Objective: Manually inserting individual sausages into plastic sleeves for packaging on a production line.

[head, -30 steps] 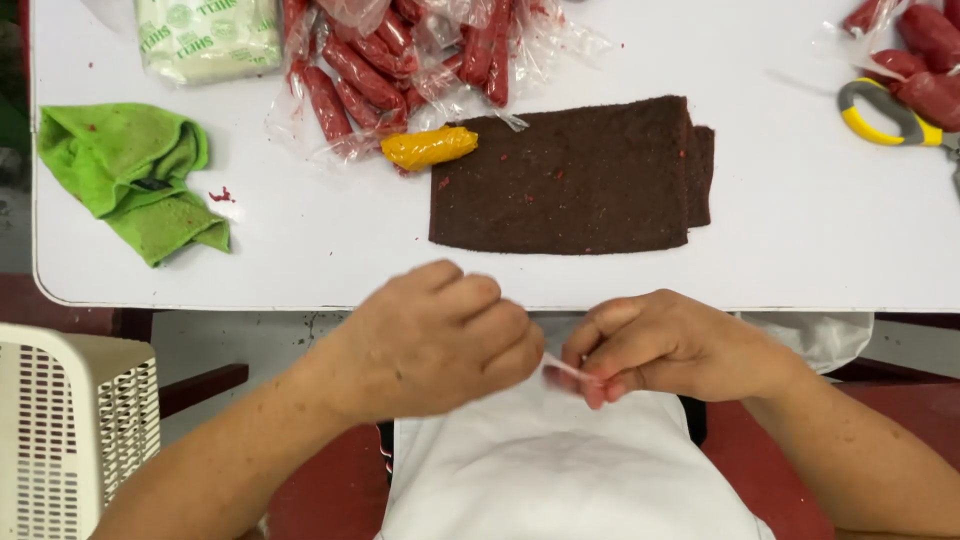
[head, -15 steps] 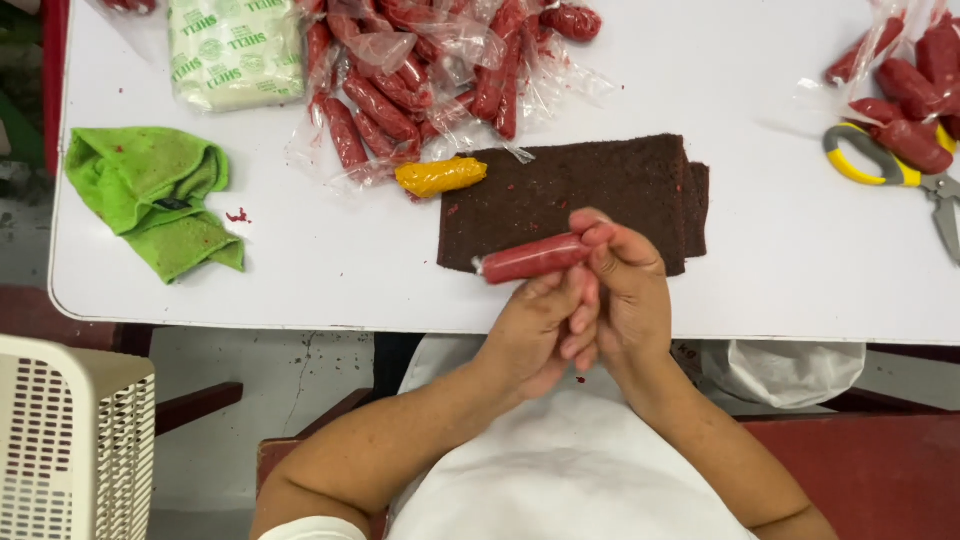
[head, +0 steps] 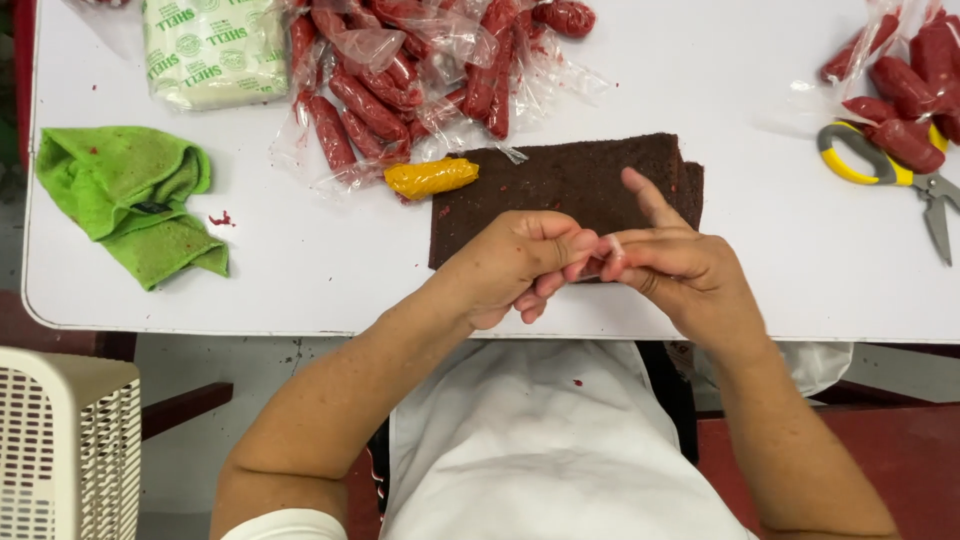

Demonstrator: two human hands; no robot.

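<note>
My left hand [head: 505,265] and my right hand [head: 685,270] meet fingertip to fingertip over the near edge of a dark brown flat sheet [head: 575,175]. They pinch a small twist of clear plastic wrapper [head: 612,244] with a hint of red in it. My right forefinger points up and away. The red roll itself is hidden inside the fingers. A yellow wrapped roll [head: 430,177] lies at the sheet's far left corner.
On the white table [head: 300,270] a heap of red rolls in clear plastic [head: 400,80] sits at the back, a pale packet [head: 205,50] to its left. A green cloth [head: 135,195] lies left. Yellow-handled scissors [head: 880,165] and more red rolls [head: 910,80] lie right. A cream slatted basket [head: 60,450] stands lower left.
Both hands rose from my lap to the table. Half a second ago a red wrapped roll stuck out leftward from them; now it is out of sight and only a wrapper end shows.
</note>
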